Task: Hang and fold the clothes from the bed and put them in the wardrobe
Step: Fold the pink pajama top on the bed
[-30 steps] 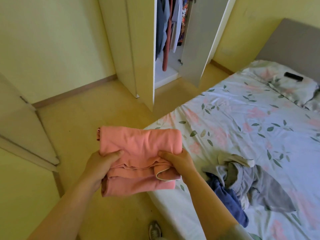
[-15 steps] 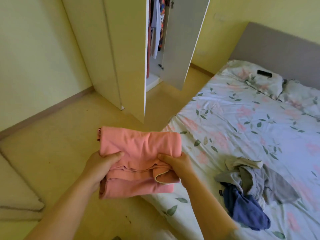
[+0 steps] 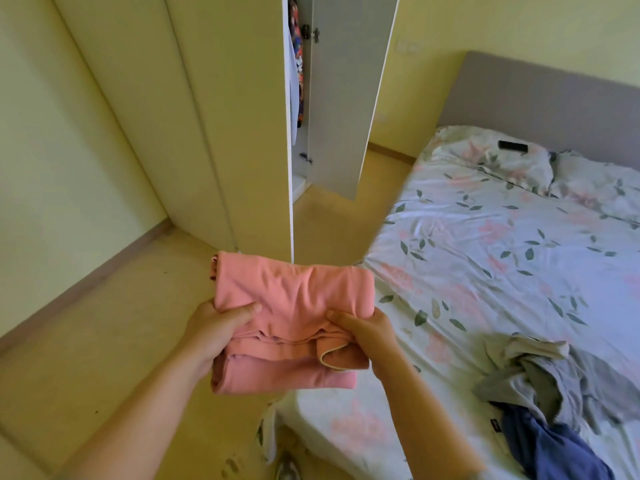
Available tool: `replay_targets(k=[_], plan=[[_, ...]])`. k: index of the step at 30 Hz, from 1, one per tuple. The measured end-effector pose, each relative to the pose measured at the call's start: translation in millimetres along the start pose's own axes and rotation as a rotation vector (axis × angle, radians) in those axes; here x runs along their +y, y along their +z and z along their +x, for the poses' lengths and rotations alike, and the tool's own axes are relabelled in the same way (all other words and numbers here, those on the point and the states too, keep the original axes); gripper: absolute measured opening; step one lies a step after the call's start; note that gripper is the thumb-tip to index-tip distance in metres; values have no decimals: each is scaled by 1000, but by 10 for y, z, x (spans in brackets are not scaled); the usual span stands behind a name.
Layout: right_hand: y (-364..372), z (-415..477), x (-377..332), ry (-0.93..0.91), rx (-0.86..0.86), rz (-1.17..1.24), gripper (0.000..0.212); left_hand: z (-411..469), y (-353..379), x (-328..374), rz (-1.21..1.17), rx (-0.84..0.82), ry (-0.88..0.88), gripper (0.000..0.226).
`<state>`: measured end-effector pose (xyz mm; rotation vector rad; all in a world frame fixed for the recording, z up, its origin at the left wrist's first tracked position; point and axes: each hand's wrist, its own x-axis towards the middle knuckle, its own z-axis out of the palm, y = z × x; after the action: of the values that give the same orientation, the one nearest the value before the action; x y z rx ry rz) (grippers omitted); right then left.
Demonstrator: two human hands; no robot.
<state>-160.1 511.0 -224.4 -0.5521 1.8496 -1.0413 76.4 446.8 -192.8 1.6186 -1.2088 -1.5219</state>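
Folded pink garment (image 3: 298,292) in grip of left hand (image 3: 218,323), right hand (image 3: 370,329); blue garment (image 3: 550,445) tag (image 3: 496,425) illegible.

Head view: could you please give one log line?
left hand, right hand: grip folded pink garment | wardrobe: open | bed: grey and blue clothes

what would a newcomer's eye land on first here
The folded pink garment stands out first, held in mid-frame by the left hand and the right hand. Behind it the wardrobe stands with a door open, hung clothes showing in the gap. At lower right a crumpled pile of grey and blue clothes lies on the floral bed.
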Motion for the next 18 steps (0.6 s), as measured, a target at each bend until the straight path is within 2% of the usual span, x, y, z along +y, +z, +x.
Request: replay_targets(k=[3,6,11,14,18], plan=[[164,258,-179,-24,-2,-2,45,313,-75,168,24,-4,12,52],[332,474,-436,-39,-1,24,49,642,-191,377,22,-5,24,45],[632,763,-743,-13,38,34,54,1153,-356,601,25,-46,18,54],[829,940,-915,-26,98,36,47,1551,-445,748,36,-87,34,52],[1170,1129,-1059,-2,171,76,50,2121,-614,891,65,-159,59,28]])
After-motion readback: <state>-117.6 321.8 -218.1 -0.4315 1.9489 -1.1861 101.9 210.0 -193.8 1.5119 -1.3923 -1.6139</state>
